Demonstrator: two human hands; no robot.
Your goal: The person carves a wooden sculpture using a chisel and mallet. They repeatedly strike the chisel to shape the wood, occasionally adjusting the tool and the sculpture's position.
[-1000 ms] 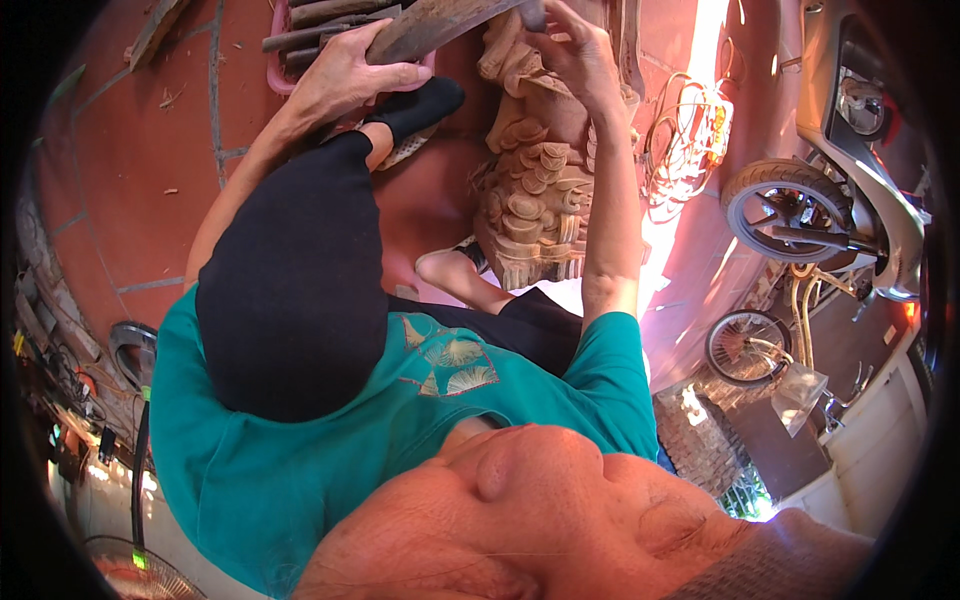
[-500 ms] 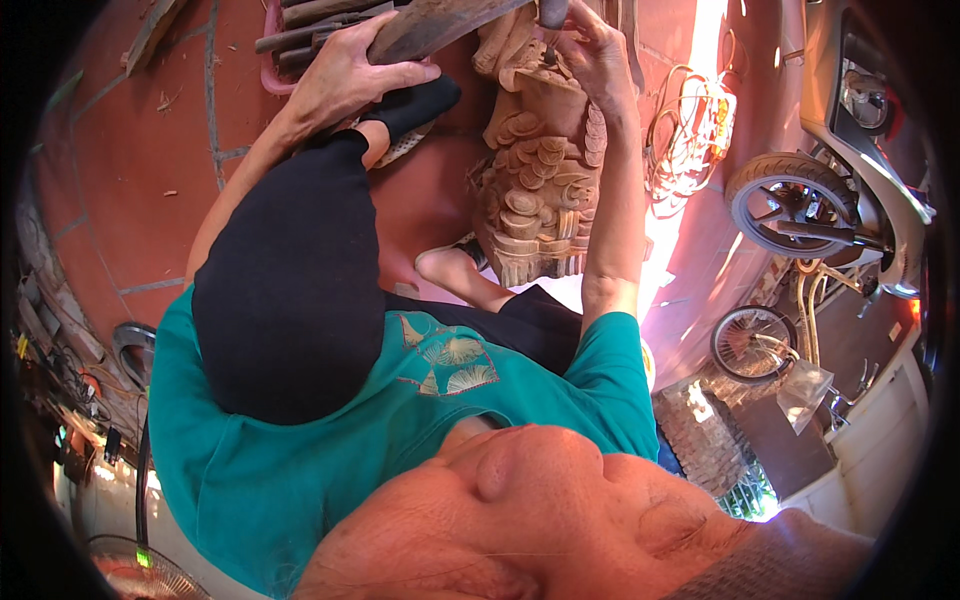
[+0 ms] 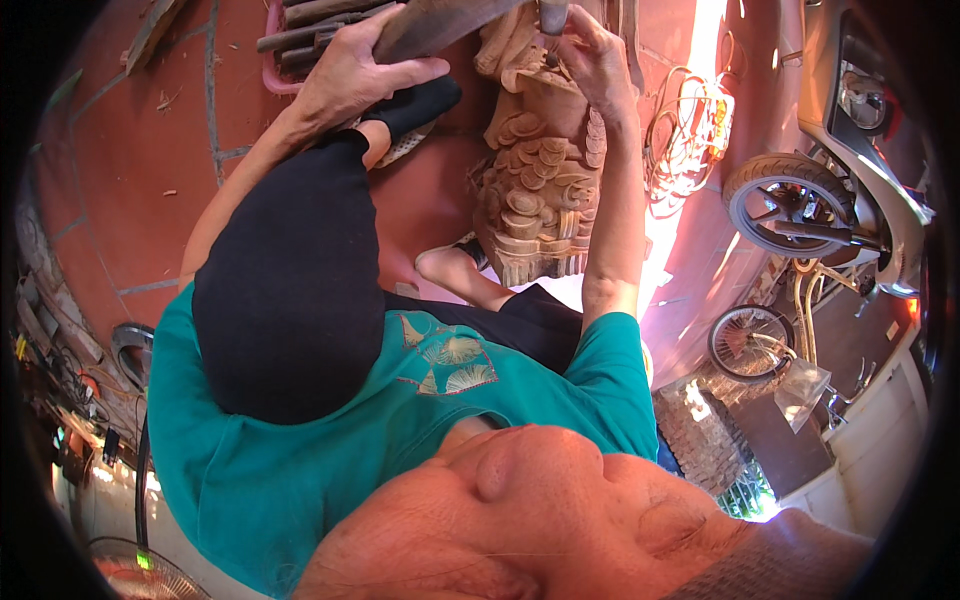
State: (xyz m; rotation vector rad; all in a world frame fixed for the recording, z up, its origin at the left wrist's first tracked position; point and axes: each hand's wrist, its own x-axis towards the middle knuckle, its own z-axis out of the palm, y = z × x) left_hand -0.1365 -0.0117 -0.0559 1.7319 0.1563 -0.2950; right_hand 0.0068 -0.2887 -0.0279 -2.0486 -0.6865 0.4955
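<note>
My left hand (image 3: 345,85) is closed round the end of a thick, smooth wooden club (image 3: 430,28), which runs up to the right and out of the top of the view. A brown wood carving (image 3: 540,190), covered in rounded scales and curls, lies between my legs. Over its far part, my right hand (image 3: 598,68) has its fingers bent around a grey rod-like tool (image 3: 552,15). Only the tool's blunt end shows; the rest is cut off by the top edge. The club's far end comes close to the tool, but contact cannot be made out.
A pink tray (image 3: 270,75) with several dark rod-shaped tools (image 3: 310,40) sits past my left hand. A coiled cable (image 3: 690,130) lies on the red tiled floor right of the carving. Farther right stand a motorbike (image 3: 800,205) and a bicycle (image 3: 755,340).
My left hand and the club have shifted slightly right. My right hand and its tool have dipped a little; the carving looks the same.
</note>
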